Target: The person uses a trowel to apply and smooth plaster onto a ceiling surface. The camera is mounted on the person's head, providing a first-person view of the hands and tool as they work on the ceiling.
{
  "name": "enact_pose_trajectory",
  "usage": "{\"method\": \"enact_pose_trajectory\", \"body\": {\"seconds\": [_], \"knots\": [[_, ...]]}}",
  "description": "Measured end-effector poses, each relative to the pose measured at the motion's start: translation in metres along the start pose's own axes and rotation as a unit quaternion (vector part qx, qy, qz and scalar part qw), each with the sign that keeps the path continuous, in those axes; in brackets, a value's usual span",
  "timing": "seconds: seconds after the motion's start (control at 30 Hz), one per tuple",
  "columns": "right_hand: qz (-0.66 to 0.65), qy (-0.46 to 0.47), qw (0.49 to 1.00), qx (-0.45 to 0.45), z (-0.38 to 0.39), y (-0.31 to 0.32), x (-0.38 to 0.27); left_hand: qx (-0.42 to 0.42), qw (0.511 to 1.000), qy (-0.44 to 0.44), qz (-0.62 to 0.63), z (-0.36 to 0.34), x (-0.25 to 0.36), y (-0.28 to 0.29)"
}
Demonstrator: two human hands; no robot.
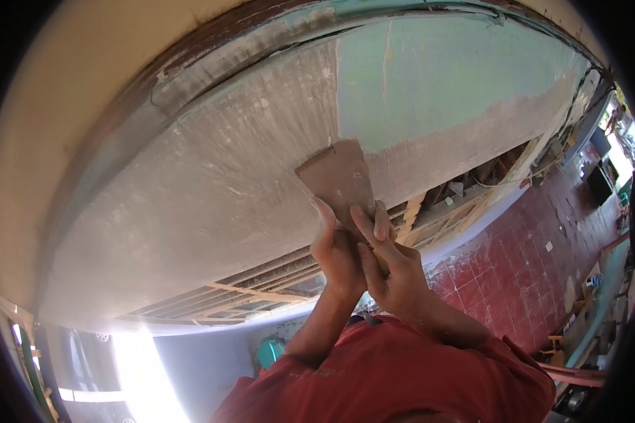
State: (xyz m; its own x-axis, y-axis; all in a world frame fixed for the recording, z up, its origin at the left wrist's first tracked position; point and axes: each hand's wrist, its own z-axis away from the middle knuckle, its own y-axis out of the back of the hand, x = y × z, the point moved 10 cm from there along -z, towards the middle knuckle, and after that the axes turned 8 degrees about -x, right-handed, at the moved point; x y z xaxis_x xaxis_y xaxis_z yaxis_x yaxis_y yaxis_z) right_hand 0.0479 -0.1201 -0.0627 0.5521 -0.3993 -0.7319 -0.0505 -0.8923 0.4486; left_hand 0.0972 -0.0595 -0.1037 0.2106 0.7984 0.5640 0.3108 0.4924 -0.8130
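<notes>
Both my hands grip a wide, dust-coated scraper [335, 173] raised against the overhead surface. My left hand [335, 257] is closed on it from the left, with pale dust on its fingers. My right hand [388, 261] wraps round the handle, fingers lying along the base of the blade, with a bit of yellow handle showing. The blade's wide end touches the scraped, streaky grey plaster [190, 197] just below the left corner of a pale green painted patch [451, 77].
An opening with wooden battens [254, 289] borders the scraped surface. At right are a red tiled floor [501, 268], dangling wires and cluttered items along a pale blue strip [600, 303]. Bright light comes in at lower left, beside a green object [269, 350]. My red shirt fills the bottom.
</notes>
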Motion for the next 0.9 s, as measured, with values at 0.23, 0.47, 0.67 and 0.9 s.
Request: {"method": "enact_pose_trajectory", "body": {"seconds": [0.23, 0.47, 0.67, 0.9], "knots": [[0.010, 0.014, 1.000, 0.016, 0.007, -0.003, -0.011, -0.053, 0.997, -0.012, 0.061, 0.005, 0.003, -0.002], [-0.048, -0.055, 0.997, -0.033, -0.010, 0.002, -0.021, -0.031, 0.999, -0.003, 0.036, 0.002, 0.022, -0.021], [-0.070, -0.068, 0.995, -0.027, 0.001, -0.005, -0.026, -0.016, 1.000, 0.012, 0.009, 0.014, 0.022, -0.020], [-0.066, -0.034, 0.997, 0.022, 0.006, -0.006, -0.034, 0.016, 0.999, 0.017, 0.026, 0.019, 0.021, -0.013]]}}
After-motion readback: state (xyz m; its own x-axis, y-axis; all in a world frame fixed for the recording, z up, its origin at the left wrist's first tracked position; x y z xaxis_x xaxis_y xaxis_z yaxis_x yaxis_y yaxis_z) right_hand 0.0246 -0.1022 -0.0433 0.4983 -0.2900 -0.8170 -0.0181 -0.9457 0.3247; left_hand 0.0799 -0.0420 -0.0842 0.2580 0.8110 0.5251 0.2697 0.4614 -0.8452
